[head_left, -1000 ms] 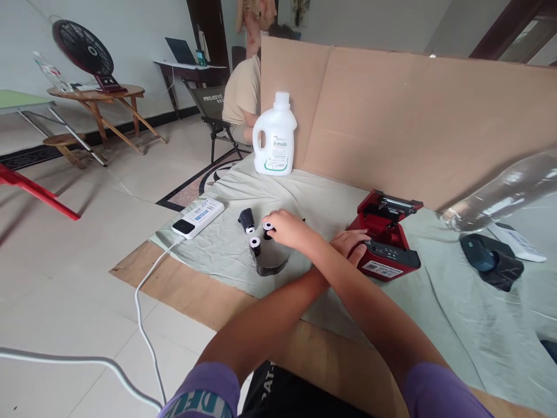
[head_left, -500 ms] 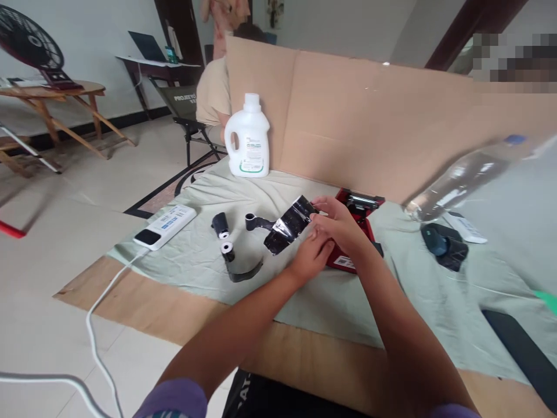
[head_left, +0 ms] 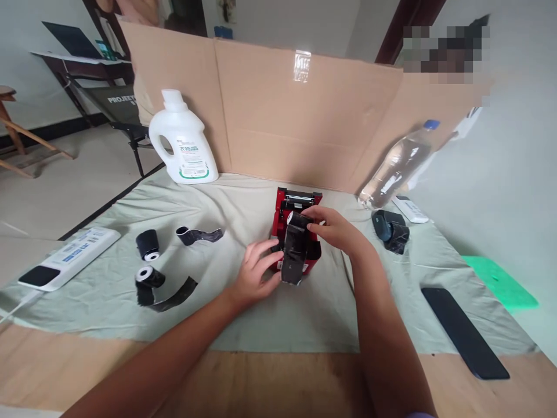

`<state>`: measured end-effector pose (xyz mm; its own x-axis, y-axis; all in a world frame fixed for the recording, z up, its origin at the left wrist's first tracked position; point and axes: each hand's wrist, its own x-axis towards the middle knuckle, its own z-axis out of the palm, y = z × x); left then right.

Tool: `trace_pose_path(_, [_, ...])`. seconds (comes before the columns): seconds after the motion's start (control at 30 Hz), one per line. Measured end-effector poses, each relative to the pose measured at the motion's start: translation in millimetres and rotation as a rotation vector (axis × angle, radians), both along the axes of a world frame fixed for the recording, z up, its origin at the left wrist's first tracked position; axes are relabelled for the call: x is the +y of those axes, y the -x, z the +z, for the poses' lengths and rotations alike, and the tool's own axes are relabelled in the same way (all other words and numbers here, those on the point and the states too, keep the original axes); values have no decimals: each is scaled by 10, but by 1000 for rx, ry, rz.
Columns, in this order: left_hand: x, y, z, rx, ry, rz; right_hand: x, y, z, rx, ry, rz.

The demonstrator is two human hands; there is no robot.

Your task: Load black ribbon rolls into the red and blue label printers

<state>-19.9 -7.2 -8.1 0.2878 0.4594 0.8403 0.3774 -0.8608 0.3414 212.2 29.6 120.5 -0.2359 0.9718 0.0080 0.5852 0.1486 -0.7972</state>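
Observation:
A black paper roll with a white core [head_left: 296, 247] is over a small red printer [head_left: 319, 255], its loose strip hanging down in front. The fingers of my right hand [head_left: 333, 228] are closed on the roll's right end. My left hand [head_left: 257, 273] is open at the printer's left side, fingers apart, with the tips near the hanging strip; whether they touch it I cannot tell. The printer's lid [head_left: 300, 199] stands raised behind the roll. Much of the printer's inside is hidden by the roll and my right hand.
Several black rolls [head_left: 148, 244] lie on the cloth [head_left: 243, 203] at left, beside a white power strip [head_left: 73, 258]. A white jug [head_left: 187, 145] and cardboard panel [head_left: 313, 116] stand behind. On the right are a plastic bottle [head_left: 400, 162], another black roll [head_left: 389, 232] and a phone [head_left: 463, 334].
The view has turned right. The black roll has swung from left of the printer to over it, its strip now hanging down. My left hand has come off the roll and spread its fingers.

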Motion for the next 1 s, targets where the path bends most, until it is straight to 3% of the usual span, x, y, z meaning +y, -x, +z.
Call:
trace_pose_path(0.17, [-21, -36, 49, 150, 16, 15, 132, 117, -183, -388, -101, -11])
trace_pose_path(0.4, [-32, -44, 71, 195, 77, 66, 183, 347, -275, -633, -101, -34])
trace_pose_path(0.57, [-47, -143, 110, 142, 89, 93, 192, 397, -302, -689, -63, -40])
trace_pose_path(0.67, [-57, -193, 156, 105, 116, 105, 191, 343, -243, -597, -63, -24])
trace_pose_path(0.8, [-72, -214, 220, 58, 80, 121, 192, 123, -104, -306, 2, -75])
trace_pose_path(0.93, [-90, -191, 243, 53, -4, 101, 293, -56, -133, -103, -231, -478])
trace_pose_path(1.0, [-96, -175, 232, 61, -40, 89, 376, -61, -215, 65, -324, -548])
